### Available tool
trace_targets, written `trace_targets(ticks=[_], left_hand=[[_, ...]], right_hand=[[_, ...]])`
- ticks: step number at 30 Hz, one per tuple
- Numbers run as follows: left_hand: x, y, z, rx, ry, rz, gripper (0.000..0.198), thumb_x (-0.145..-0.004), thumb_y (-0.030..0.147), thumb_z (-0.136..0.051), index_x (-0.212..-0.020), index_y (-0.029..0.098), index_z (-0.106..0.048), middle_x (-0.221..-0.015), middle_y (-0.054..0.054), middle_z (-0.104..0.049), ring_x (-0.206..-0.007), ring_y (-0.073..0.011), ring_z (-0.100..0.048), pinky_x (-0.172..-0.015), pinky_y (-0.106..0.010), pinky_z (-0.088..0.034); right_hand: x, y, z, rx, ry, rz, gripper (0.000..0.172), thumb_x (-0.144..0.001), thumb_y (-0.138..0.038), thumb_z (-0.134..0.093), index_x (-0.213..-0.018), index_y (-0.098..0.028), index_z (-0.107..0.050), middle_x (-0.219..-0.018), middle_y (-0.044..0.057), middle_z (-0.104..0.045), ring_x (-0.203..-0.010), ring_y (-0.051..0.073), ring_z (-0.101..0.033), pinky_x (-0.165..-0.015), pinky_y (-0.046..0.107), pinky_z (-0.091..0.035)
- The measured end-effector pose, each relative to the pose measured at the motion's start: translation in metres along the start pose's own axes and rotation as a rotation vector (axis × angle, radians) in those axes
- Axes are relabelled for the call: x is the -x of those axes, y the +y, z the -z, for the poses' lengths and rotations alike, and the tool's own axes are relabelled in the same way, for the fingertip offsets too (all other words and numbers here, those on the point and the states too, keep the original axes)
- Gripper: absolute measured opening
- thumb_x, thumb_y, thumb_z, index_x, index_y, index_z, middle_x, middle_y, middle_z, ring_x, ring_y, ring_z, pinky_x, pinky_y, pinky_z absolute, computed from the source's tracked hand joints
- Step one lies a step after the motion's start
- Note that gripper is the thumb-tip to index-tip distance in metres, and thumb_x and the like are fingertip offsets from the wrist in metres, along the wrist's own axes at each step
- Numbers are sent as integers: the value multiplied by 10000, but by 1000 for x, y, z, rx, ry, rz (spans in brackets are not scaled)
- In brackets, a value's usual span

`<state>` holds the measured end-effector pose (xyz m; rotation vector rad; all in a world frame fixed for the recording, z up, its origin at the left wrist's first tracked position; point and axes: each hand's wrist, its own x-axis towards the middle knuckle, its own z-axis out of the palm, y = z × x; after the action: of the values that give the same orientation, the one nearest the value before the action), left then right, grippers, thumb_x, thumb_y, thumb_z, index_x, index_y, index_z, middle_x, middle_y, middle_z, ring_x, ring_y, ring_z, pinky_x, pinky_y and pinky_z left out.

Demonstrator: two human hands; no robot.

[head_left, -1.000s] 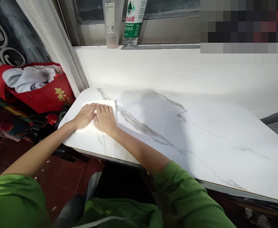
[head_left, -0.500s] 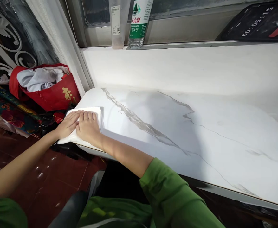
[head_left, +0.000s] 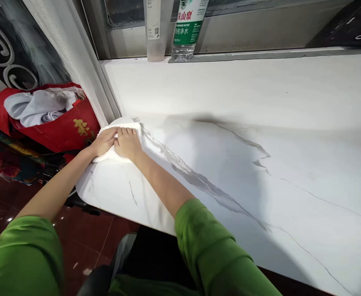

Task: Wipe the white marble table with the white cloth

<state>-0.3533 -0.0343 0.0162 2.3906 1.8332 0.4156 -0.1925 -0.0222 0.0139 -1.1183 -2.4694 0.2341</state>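
A: Quick, what am I handling?

B: A white cloth [head_left: 111, 155], spread at the far-left corner of the marble-patterned bench [head_left: 291, 172], near the white curtain [head_left: 72, 61].

A: How's it behave?

B: My guess: light, soft, floppy, nothing to break. Might bunch up or slip on that smooth top. To slide it, I'd press flat over the middle; to lift, I'd pinch the free right edge.

A: Grip?

B: Not clamped. The left hand [head_left: 103, 142] and right hand [head_left: 127, 143] lie palm down on it, fingers together. Any fold caught underneath? Can't tell from my feed.

A: Pose?

B: Both reach forward-left and converge. The left forearm [head_left: 63, 181] slants rightward; the right forearm [head_left: 161, 181] runs diagonally out of a green sleeve [head_left: 211, 242]. Hands side by side, right fingers pointing away from me, left ones angled right.
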Motion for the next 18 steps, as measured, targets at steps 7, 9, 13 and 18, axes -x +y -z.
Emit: trace_targets(ticks=[7,9,13,18], left_hand=[[-66,0,-11,4,-8,-8,523,-903,272,-331,-1374,119,-499,-1487,-117,-504,-1386,-273,-424,-1195,-419,-285],[-82,1,-13,10,-22,-18,518,-898,261,-335,-1368,121,-502,-1472,-117,-517,-1373,-266,-438,-1187,-399,-290],[-108,2,-16,21,-52,-21,528,-897,244,-334,-1390,131,-485,-1483,-110,-505,-1385,-262,-424,-1183,-381,-284],[-123,2,-18,31,-58,-18,538,-895,245,-337,-1403,140,-483,-1487,-97,-504,-1395,-255,-414,-1187,-371,-273]], right_hand=[[-40,48,-4,-7,22,-56,489,-946,-203,-397,-1384,-6,-489,-1420,208,-545,-1283,309,-472,-1110,433,-278],[-49,61,-6,-4,41,-76,476,-945,-199,-392,-1368,-8,-500,-1415,209,-548,-1287,306,-470,-1113,432,-274],[-62,81,-8,1,76,-91,462,-944,-189,-387,-1352,-7,-505,-1409,215,-554,-1286,315,-471,-1114,452,-276],[-71,92,-10,9,84,-120,457,-951,-193,-394,-1354,-11,-509,-1440,206,-532,-1298,303,-469,-1128,440,-265]])
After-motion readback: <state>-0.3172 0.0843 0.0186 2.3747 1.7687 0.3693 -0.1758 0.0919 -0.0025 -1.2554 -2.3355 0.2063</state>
